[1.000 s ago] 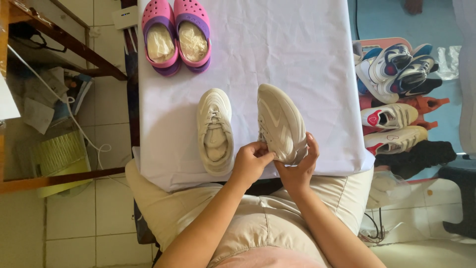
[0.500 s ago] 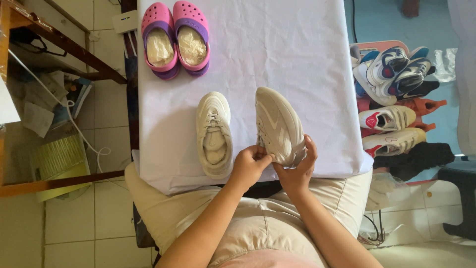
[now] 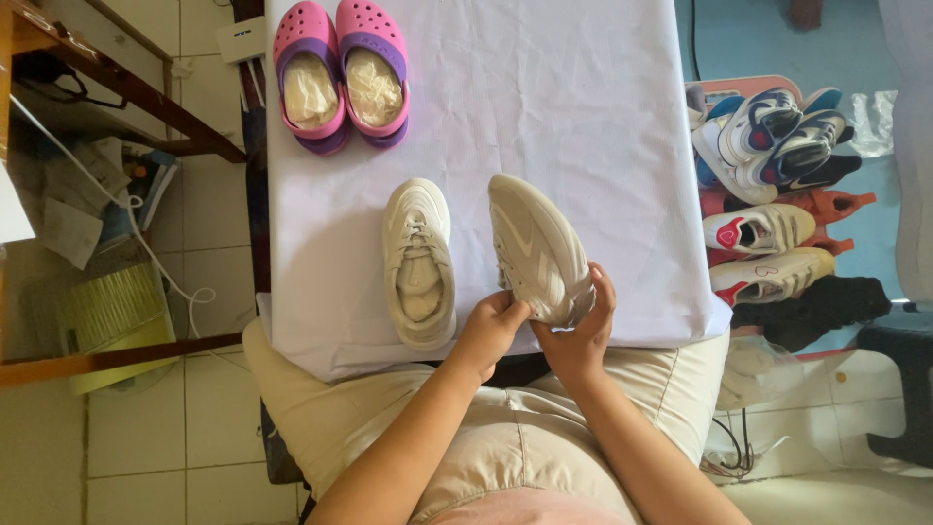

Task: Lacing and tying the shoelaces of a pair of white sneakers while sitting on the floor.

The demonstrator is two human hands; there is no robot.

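Head view: left hand (image 3: 491,331) and right hand (image 3: 581,335) both grasping tilted cream sneaker (image 3: 537,248) beside its mate (image 3: 419,261).

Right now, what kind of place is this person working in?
Probably a home or small shoe-handling spot: a white cloth-covered table, a heap of sneakers on the tiled floor, pink clogs stuffed with paper, and both hands on a cream sneaker.

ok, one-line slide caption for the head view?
Both hands hold a tilted cream sneaker beside its mate on a white-covered table.
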